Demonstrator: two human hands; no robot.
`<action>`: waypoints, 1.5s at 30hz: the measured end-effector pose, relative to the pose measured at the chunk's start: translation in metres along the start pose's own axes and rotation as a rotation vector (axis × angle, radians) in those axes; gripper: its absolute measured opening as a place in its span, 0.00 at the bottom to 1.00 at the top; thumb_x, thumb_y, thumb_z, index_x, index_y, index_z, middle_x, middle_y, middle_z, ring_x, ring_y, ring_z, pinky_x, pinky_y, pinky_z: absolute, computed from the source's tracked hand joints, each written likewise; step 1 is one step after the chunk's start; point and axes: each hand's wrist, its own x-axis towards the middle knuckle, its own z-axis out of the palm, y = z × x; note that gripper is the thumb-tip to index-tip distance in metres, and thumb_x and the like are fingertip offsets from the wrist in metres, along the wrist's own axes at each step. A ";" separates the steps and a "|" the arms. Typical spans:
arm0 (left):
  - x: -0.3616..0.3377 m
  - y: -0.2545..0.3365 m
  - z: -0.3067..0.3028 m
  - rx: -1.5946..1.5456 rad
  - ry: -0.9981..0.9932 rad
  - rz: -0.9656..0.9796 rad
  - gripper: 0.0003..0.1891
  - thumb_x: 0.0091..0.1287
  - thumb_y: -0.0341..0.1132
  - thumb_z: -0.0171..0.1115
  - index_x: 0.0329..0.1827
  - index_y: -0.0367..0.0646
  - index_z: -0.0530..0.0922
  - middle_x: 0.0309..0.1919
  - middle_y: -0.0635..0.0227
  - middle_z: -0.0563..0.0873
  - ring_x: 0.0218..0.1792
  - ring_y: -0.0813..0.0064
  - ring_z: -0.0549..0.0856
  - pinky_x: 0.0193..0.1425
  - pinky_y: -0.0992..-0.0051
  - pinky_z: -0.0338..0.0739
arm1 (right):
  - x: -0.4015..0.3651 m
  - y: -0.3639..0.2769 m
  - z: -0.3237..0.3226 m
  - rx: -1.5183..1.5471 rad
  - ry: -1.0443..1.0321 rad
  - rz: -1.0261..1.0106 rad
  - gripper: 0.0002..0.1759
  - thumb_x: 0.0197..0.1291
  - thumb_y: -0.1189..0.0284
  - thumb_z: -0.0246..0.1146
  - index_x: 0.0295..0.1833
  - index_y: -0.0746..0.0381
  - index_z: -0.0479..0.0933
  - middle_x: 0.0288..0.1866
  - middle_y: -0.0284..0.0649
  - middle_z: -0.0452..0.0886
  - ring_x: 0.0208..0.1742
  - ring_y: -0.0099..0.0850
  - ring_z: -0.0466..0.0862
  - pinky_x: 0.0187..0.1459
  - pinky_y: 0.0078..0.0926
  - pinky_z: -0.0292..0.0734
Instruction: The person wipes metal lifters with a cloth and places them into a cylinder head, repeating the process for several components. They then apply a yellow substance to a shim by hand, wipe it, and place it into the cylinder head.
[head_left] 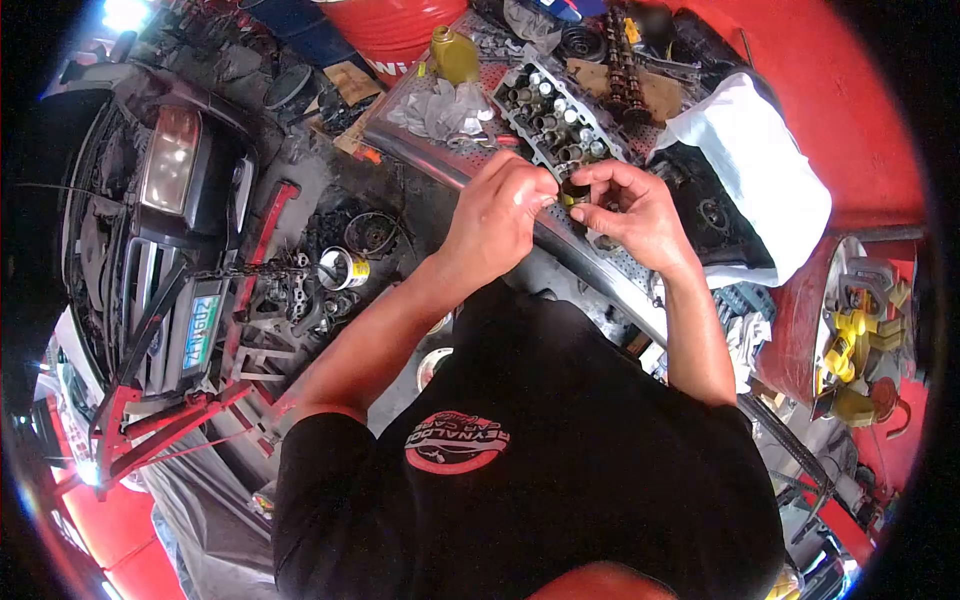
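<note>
Both my hands are raised close together over the near edge of a perforated metal bench. My left hand is closed in a pinch; whatever is between its fingertips is too small to make out. Between thumb and fingers, my right hand grips a small dark round part with a yellowish patch on it. Just beyond the hands lies a cylinder head, its row of round bores and shiny caps facing up. My fingers hide its near end.
A yellow oil bottle and crumpled grey rags sit left on the bench. Camshafts lie behind; a dark engine part on white sheeting is right. A car and red stand are left.
</note>
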 end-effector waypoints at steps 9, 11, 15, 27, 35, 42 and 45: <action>0.011 0.005 -0.011 0.126 -0.116 0.122 0.12 0.55 0.22 0.66 0.43 0.40 0.81 0.42 0.62 0.82 0.45 0.58 0.81 0.51 0.64 0.77 | -0.006 -0.008 0.003 -0.170 0.015 -0.088 0.19 0.50 0.81 0.71 0.50 0.63 0.81 0.33 0.27 0.76 0.36 0.16 0.73 0.39 0.17 0.70; 0.014 0.002 -0.014 0.142 -0.176 0.174 0.11 0.55 0.22 0.67 0.41 0.40 0.81 0.40 0.63 0.82 0.44 0.59 0.81 0.50 0.64 0.77 | -0.006 -0.011 0.003 -0.203 0.000 -0.101 0.18 0.49 0.80 0.72 0.49 0.63 0.81 0.33 0.27 0.77 0.36 0.16 0.73 0.39 0.17 0.70; 0.015 0.000 -0.014 0.162 -0.245 0.249 0.07 0.53 0.24 0.65 0.32 0.41 0.75 0.36 0.65 0.79 0.42 0.61 0.79 0.48 0.64 0.76 | -0.011 -0.015 0.000 -0.197 -0.035 -0.038 0.18 0.49 0.79 0.73 0.48 0.63 0.82 0.32 0.27 0.77 0.35 0.16 0.73 0.38 0.17 0.70; 0.010 0.005 0.006 0.314 -0.165 0.280 0.10 0.48 0.27 0.64 0.31 0.42 0.72 0.30 0.62 0.73 0.38 0.59 0.76 0.49 0.60 0.74 | -0.015 0.004 -0.002 -0.096 0.046 0.014 0.15 0.52 0.82 0.71 0.46 0.65 0.80 0.33 0.28 0.79 0.33 0.15 0.76 0.36 0.16 0.73; 0.015 0.011 0.010 0.090 -0.064 0.044 0.14 0.56 0.21 0.64 0.46 0.40 0.80 0.43 0.59 0.83 0.46 0.56 0.81 0.53 0.63 0.76 | -0.016 0.008 -0.009 -0.101 0.081 -0.102 0.16 0.52 0.84 0.72 0.46 0.66 0.79 0.48 0.35 0.80 0.40 0.19 0.77 0.44 0.20 0.75; 0.018 0.007 0.006 0.032 -0.144 0.101 0.12 0.56 0.21 0.67 0.44 0.40 0.83 0.41 0.62 0.85 0.44 0.59 0.83 0.51 0.65 0.78 | -0.014 -0.002 -0.007 -0.044 0.120 -0.176 0.27 0.49 0.85 0.72 0.57 0.65 0.75 0.44 0.30 0.79 0.40 0.18 0.75 0.45 0.18 0.72; 0.018 0.003 0.008 0.055 -0.164 0.163 0.09 0.56 0.23 0.66 0.40 0.40 0.81 0.38 0.65 0.82 0.43 0.61 0.81 0.50 0.62 0.76 | -0.015 -0.001 -0.012 -0.050 0.091 -0.146 0.26 0.48 0.84 0.72 0.55 0.65 0.77 0.40 0.29 0.78 0.38 0.16 0.74 0.43 0.17 0.72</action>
